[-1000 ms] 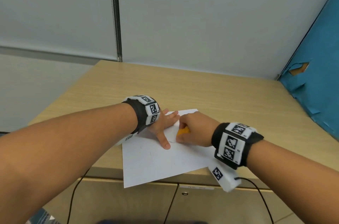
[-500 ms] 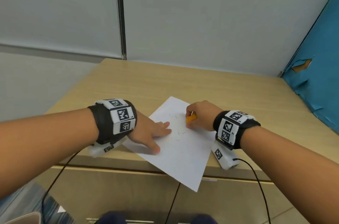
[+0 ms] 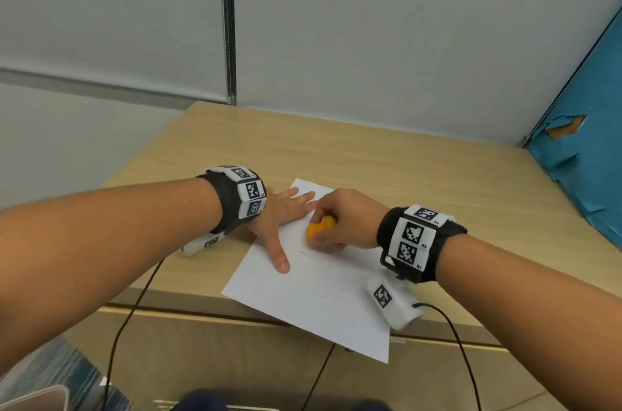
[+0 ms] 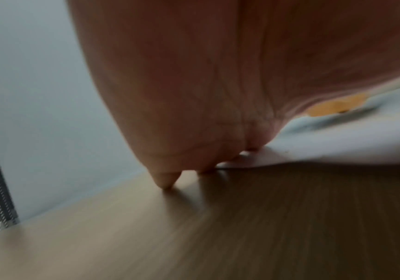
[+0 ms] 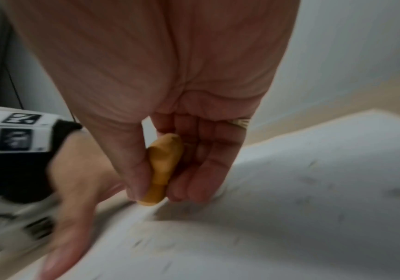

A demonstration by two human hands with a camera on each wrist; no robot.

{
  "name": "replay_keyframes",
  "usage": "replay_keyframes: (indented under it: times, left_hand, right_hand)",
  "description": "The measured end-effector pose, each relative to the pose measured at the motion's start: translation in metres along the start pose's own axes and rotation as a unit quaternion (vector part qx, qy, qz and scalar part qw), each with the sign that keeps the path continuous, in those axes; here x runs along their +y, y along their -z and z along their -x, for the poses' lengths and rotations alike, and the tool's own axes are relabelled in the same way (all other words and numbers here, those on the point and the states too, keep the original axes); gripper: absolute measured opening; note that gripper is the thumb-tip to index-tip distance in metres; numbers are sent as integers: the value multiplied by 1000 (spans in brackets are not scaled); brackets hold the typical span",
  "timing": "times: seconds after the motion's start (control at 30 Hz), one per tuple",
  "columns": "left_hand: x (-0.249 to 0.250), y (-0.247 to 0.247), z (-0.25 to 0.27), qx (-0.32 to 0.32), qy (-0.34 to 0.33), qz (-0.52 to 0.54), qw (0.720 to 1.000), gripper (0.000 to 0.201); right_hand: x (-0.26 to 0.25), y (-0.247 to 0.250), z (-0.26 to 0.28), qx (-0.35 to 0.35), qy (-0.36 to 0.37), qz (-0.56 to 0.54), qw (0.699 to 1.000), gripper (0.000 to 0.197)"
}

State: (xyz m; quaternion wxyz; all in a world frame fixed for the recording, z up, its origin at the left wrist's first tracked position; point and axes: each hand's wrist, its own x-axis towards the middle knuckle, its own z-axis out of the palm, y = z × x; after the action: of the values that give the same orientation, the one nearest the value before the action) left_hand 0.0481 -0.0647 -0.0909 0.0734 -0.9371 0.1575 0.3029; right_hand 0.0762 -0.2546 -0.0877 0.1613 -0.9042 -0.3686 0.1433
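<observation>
A white sheet of paper (image 3: pixel 323 296) with faint pencil marks lies skewed on the wooden desk (image 3: pixel 387 161), its near corner hanging over the front edge. My left hand (image 3: pixel 279 225) lies flat on the sheet's left part, fingers spread and straight. My right hand (image 3: pixel 340 225) pinches an orange eraser (image 3: pixel 318 230) between thumb and fingers, its lower end touching the paper. In the right wrist view the eraser (image 5: pixel 164 166) stands between thumb and fingers above the paper (image 5: pixel 313 217), with the left hand (image 5: pixel 74 199) beside it. The left wrist view shows fingertips (image 4: pixel 165 181) on the desk.
A grey wall with a metal strip (image 3: pixel 229 23) backs the desk. A torn blue panel (image 3: pixel 585 148) stands at the right. Black cables (image 3: pixel 134 303) run from both wrist units over the desk's front edge, above cabinet doors (image 3: pixel 235 360).
The paper has turned from square to skewed under my left hand. The right hand with the eraser has moved nearer, toward the sheet's middle.
</observation>
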Motion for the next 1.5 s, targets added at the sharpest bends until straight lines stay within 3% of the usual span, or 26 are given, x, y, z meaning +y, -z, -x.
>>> replay_keyframes:
  times: [0.1,0.2,0.27,0.4,0.57,0.7,0.77,0.8,0.87,0.93,1.0,1.07,1.2,1.37,1.5]
  left_hand:
    - [-2,-4,-4,5,0,-17,1000,143]
    - [-2,-8,-6,14,6,-14,1000,144]
    - [-1,-8,-8,16,6,-16,1000,144]
    - [-2,-8,-9,8,13,-20,1000,146]
    - [5,-1,-4,7,18,-31,999,144]
    - [0,-6,-6,5,52,8,999,158]
    - [4,-4,-3,7,26,-6,1000,143]
    - [9,-1,0,10,9,-9,1000,130]
    - [16,5,9,27,-5,-9,1000,123]
    - [13,3,5,17,15,-9,1000,128]
    - [2,-6,-4,10,55,12,998,155]
    - [-3,-10,-8,17,44,5,999,168]
    - [3,-6,-5,24,2,-24,999,143]
    - [0,-8,-10,21,18,-28,999,150]
    - [-3,-9,-14,21,18,-26,999,156]
  right_hand:
    - [-11,-6,-2,-43,41,97,993,29]
    - [-4,9,-17,8,-9,164,986,30]
    - [-7,6,-16,23,-15,152,988,28]
    - [-35,-15,10,-81,93,119,985,25]
    - [-13,13,-33,3,2,179,984,28]
    - [-41,-17,-8,-78,99,111,986,41]
    - [-38,-10,-10,-83,85,119,986,25]
    - [-35,0,-20,-60,53,146,986,23]
    - [-27,10,-33,-21,5,188,982,29]
    - [-33,-2,-28,-29,31,152,987,15]
    - [-44,-18,-7,-83,102,130,983,38]
    - [-42,-13,0,-99,100,109,984,27]
    - [-28,9,-18,-19,21,167,986,19]
    - [-42,-14,24,-122,113,150,975,18]
    - [-19,9,0,-20,34,185,982,26]
